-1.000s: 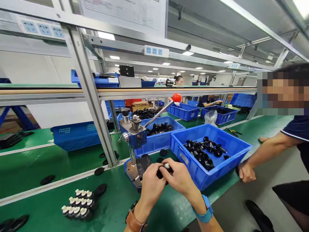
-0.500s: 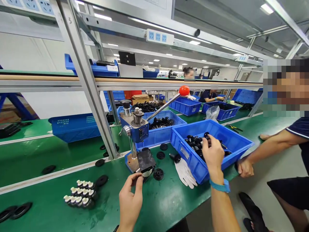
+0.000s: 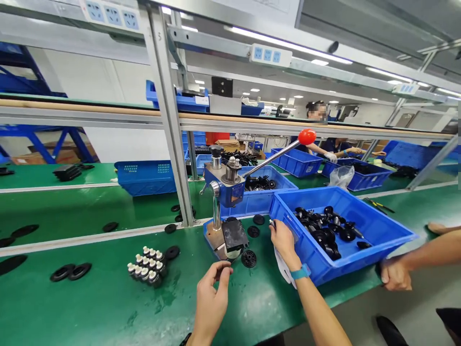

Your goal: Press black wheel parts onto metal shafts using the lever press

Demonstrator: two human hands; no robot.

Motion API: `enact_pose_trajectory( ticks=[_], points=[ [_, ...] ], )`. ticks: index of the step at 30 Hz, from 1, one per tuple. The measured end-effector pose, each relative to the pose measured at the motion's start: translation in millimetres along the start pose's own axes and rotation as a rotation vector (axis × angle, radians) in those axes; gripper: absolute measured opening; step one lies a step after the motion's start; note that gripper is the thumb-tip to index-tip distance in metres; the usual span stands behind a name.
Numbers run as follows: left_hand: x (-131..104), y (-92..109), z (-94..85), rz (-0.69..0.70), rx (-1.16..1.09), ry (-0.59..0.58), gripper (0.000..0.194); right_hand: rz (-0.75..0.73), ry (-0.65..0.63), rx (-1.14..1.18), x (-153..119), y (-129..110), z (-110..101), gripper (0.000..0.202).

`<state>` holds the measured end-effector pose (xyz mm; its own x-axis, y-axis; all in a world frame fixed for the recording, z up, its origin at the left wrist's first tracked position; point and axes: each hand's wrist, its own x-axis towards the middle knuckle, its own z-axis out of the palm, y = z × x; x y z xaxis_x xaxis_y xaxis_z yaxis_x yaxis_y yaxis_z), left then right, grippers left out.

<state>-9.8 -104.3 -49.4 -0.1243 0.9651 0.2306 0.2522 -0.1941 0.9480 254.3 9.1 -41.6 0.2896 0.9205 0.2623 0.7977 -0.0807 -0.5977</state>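
Observation:
My left hand (image 3: 213,293) is half curled in front of the hand press (image 3: 228,185), thumb and index tips slightly apart with nothing visible between them. My right hand (image 3: 284,240) is closed beside the near blue bin (image 3: 363,269), over a white glove (image 3: 283,269). A small dark piece with a pale tip (image 3: 272,223) sticks out from its fingers; the rest is hidden. A black block (image 3: 236,234) rests on the press base, and a black ribbed disc (image 3: 248,258) lies beside it. Black wheel parts (image 3: 326,235) fill part of the bin.
White-topped parts (image 3: 147,264) stand in rows on the green bench (image 3: 118,312), with black rings (image 3: 70,272) to their left. The press lever's red knob (image 3: 307,137) juts right. A metal post (image 3: 171,125) rises behind. A co-worker's hand (image 3: 396,274) rests by the bin's right corner.
My right hand has moved from above the bin's parts to the bench at its left side, where a black part lay by the glove. My view has turned left; my left hand keeps its place.

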Motion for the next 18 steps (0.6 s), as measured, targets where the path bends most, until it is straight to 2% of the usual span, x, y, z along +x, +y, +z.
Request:
enact_pose_trajectory(
  ticks=[3,5,7,9,13,16,18],
  points=[
    [16.6,22.9,17.0,0.08,-0.099,-0.066,0.041,-0.122,0.041,0.142,-14.7,-21.8,-25.5,0.042],
    [32.3,41.5,28.0,0.141,-0.148,-0.096,0.041,-0.194,-0.018,0.354,-26.2,-46.2,-37.5,0.046],
    [49.6,57.1,34.5,0.204,-0.133,-0.116,0.044,-0.241,-0.105,0.634,-35.6,-73.5,-41.1,0.044],
    [66.1,65.7,34.7,0.262,-0.06,-0.114,0.044,-0.242,-0.158,0.866,-40.6,-98.3,-35.3,0.04],
    [90.7,59.7,21.5,0.275,0.103,-0.063,0.042,-0.136,-0.184,1.111,-39.7,-126.7,-6.1,0.043],
    [100.5,46.0,13.6,0.271,0.162,-0.082,0.047,-0.111,-0.269,1.179,-37.3,-129.5,10.9,0.049],
    [104.0,38.9,13.4,0.284,0.177,-0.086,0.047,-0.147,-0.352,1.118,-34.6,-127.6,11.0,0.051]
  ],
)
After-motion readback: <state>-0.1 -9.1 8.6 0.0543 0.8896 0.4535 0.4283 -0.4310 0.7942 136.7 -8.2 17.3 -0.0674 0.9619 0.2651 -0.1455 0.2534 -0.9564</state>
